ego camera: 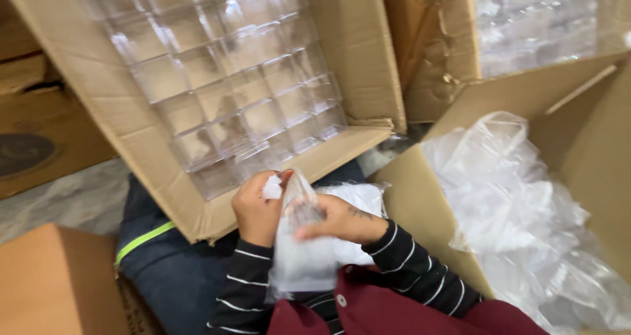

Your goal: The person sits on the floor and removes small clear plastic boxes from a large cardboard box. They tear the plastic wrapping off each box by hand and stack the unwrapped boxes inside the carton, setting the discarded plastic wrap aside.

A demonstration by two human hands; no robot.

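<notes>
Both hands, left hand & right hand, closed, pinching clear plastic bag.

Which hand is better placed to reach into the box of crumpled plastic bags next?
Probably the right hand: it sits beside the box of crumpled plastic bags. The left hand, pinching a white piece at the small clear bag, is farther away.

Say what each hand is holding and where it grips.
Both hands, left hand and right hand, pinch a small clear plastic bag at its top opening.
</notes>
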